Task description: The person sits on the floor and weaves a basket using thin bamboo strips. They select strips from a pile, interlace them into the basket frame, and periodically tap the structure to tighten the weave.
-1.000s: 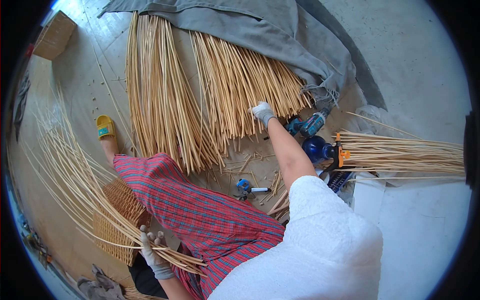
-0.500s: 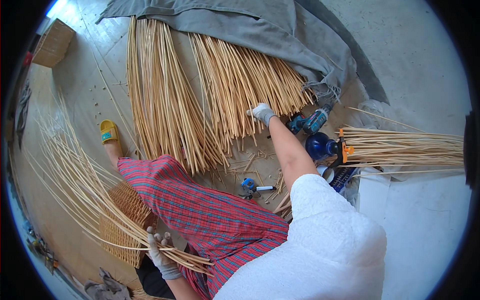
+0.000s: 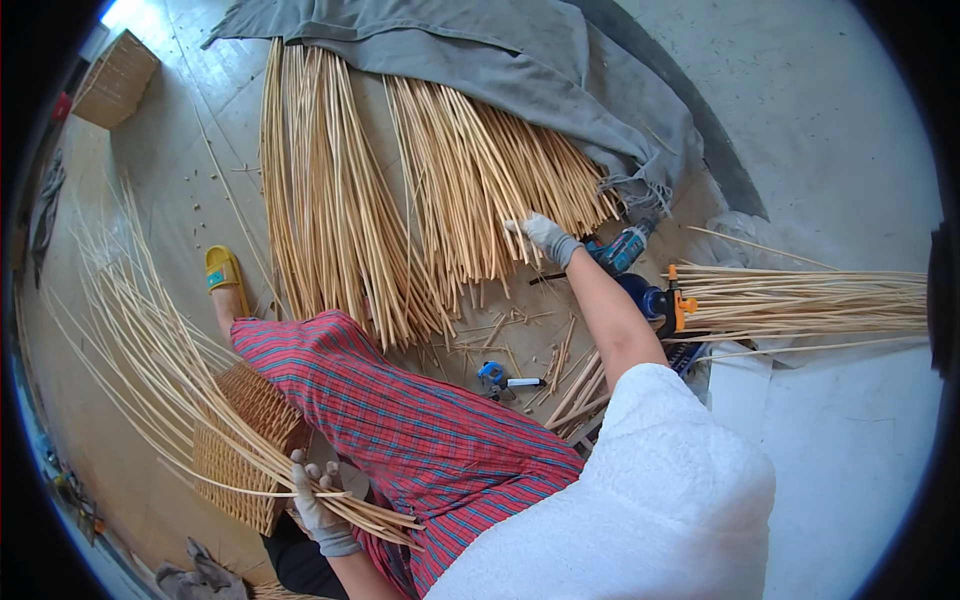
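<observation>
My left hand (image 3: 320, 505), in a pale glove, grips a fanned bundle of long thin rattan canes (image 3: 230, 430) at lap height, beside a woven basket (image 3: 215, 475). My gloved right hand (image 3: 540, 235) reaches out and has its fingers closed on cane ends in the right part of a large spread pile of rods (image 3: 460, 180) on the floor. Another section of the pile (image 3: 320, 170) lies to its left. A grey cloth (image 3: 520, 40) covers the far ends of both sections. A cordless drill (image 3: 625, 245) lies just right of my right hand.
A blue spray bottle (image 3: 645, 300), partly behind my arm, sits beside another cane bundle (image 3: 800, 300). A blue tool (image 3: 490, 372) and offcuts lie on the floor (image 3: 170, 240). A box-shaped basket (image 3: 115, 80) stands at the far left. My yellow slipper (image 3: 222, 268) is left of the pile.
My right hand has moved a little to the right and toward me, its fingers at the cane ends. My left hand keeps its grip on the bundle.
</observation>
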`<move>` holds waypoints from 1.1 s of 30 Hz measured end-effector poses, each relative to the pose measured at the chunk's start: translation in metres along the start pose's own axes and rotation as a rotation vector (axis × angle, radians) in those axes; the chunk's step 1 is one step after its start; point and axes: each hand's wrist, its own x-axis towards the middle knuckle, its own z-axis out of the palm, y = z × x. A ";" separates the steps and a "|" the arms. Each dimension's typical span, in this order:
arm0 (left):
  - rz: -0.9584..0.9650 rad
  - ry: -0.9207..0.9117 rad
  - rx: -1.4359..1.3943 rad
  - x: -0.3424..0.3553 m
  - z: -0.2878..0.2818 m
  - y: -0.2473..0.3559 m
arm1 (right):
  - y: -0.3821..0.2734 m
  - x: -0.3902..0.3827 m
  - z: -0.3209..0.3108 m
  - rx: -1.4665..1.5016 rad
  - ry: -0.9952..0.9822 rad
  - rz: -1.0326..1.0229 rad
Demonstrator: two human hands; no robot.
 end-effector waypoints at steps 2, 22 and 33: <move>0.025 0.029 0.032 -0.006 0.008 0.001 | -0.021 -0.018 -0.007 0.155 -0.163 -0.045; 0.122 -0.294 -0.159 -0.029 -0.035 -0.017 | -0.017 -0.307 0.052 0.820 -0.501 0.340; 0.251 -0.310 -0.139 -0.071 -0.042 -0.012 | -0.140 -0.392 0.180 1.454 -0.798 -0.022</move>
